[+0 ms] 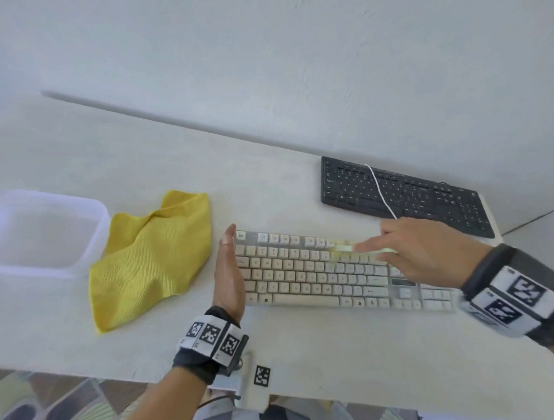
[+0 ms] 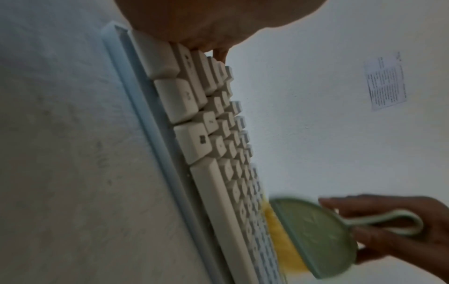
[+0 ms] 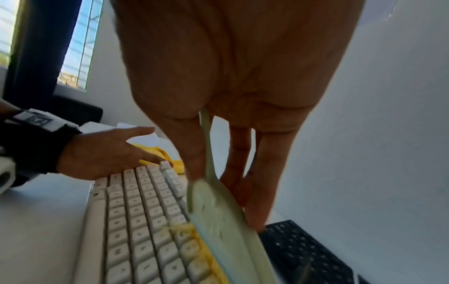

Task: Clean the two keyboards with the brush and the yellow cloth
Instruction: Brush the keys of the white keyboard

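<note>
1. Right hand [image 1: 430, 252] grips pale green brush [image 2: 313, 238]; its yellow bristles sit on the cream keyboard [image 1: 322, 275].
2. Left hand [image 1: 229, 274], fingers straight, braces the keyboard's left end.
3. Crumpled yellow cloth [image 1: 152, 259] lies left; black keyboard [image 1: 404, 195] behind.

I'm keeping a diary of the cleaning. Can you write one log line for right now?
right hand holds brush on white keyboard | left hand steadies its end | yellow cloth unused | black keyboard untouched
</note>
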The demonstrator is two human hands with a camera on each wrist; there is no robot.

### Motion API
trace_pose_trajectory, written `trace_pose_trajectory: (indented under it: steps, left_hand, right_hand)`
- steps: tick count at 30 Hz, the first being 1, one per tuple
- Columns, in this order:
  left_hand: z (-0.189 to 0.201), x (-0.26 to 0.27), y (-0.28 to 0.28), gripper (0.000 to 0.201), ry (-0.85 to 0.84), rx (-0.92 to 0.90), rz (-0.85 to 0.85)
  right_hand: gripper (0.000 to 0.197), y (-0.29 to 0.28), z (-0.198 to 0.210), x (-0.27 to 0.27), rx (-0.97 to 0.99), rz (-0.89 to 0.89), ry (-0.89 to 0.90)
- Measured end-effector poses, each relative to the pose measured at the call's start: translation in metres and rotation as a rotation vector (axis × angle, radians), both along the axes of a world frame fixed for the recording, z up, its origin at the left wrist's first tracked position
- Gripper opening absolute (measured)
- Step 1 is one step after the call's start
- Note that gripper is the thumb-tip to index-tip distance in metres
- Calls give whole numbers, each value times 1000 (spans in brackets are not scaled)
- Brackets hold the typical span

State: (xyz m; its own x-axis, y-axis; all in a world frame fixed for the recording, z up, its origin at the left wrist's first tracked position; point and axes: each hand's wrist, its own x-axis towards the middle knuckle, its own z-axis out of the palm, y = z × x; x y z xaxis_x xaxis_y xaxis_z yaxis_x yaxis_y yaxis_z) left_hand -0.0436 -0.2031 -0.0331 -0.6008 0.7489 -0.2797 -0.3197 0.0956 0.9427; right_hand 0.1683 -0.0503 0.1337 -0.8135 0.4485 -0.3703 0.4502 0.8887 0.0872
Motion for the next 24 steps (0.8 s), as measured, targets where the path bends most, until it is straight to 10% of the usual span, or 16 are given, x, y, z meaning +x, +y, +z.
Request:
trace_pose_trajectory:
  steps: [8, 17, 24]
  left_hand:
    - [-3, 0, 1, 91, -33, 34, 0]
    - [-13, -1, 1, 94, 7, 27, -10]
    - [-10, 0, 0, 116, 38, 24, -14]
  right_hand:
    - [38, -32, 13, -64, -241, 150, 448]
    - [37, -21, 17, -62, -104, -10, -11]
    - [35, -31, 16, -108, -517, -408, 642]
